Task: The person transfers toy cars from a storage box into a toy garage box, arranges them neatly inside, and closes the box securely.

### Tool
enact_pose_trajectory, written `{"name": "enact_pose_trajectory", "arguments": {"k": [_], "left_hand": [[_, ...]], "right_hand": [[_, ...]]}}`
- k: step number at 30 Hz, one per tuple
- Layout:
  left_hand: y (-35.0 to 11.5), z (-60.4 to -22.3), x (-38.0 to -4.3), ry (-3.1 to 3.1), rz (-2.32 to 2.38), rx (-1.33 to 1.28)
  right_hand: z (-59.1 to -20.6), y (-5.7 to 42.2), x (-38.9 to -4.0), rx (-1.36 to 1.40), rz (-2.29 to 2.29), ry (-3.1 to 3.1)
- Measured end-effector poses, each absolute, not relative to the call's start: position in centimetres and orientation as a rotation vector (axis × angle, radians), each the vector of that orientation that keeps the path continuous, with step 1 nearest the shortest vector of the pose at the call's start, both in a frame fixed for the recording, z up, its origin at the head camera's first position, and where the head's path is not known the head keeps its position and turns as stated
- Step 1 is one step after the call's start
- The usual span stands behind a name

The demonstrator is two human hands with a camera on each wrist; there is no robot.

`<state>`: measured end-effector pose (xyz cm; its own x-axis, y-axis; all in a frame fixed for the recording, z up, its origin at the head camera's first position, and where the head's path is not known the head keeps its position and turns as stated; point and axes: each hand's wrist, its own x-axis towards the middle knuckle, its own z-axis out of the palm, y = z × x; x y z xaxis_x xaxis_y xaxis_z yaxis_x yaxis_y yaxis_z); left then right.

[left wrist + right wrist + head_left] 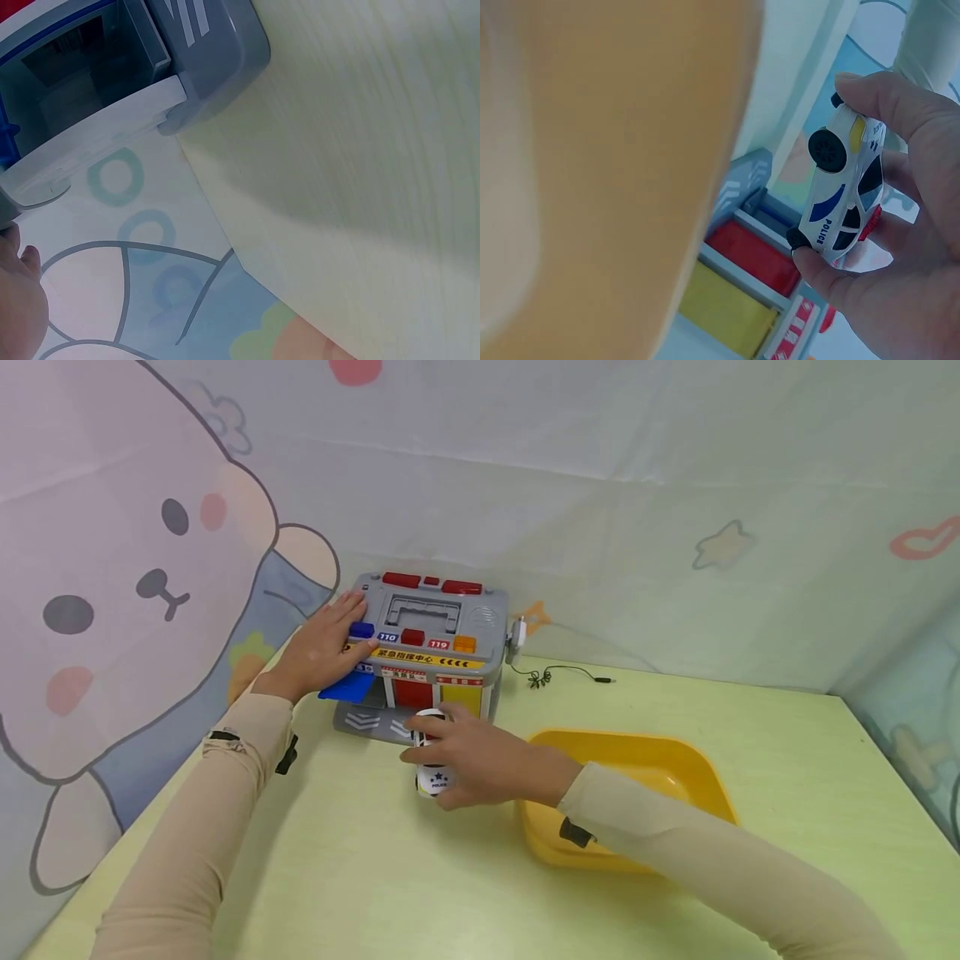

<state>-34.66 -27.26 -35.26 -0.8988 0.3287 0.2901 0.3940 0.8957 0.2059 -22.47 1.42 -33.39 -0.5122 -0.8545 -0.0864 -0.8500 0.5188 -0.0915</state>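
A grey toy emergency station (491, 618) stands at the back of the table. My left hand (318, 647) lies on the left end of its roof, fingers extended near the blue button. Below that hand, a blue door (347, 687) is swung up, and the left wrist view looks into the hollow bay (82, 71). The red door (414, 693) and yellow door (461, 700) are down. In front of the station, my right hand (491, 760) holds a white toy police car (832, 191) between thumb and fingers, its roof partly covered by fingers in the head view.
A yellow plastic bin (637, 743) sits under the right forearm and fills the left of the right wrist view. A thin black cable (551, 677) lies right of the station. Printed cloth (600, 527) hangs behind the table.
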Motion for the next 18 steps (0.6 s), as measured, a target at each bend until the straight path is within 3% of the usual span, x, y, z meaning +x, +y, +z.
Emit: {"name": "enact_pose_trajectory", "arguments": {"k": [18], "left_hand": [[-27.4,-35.2,-34.6,-2.807,-0.403,-0.564]], "right_hand": [[-34.4,-1.7,-23.5,-1.526,0.026,2.606]]}}
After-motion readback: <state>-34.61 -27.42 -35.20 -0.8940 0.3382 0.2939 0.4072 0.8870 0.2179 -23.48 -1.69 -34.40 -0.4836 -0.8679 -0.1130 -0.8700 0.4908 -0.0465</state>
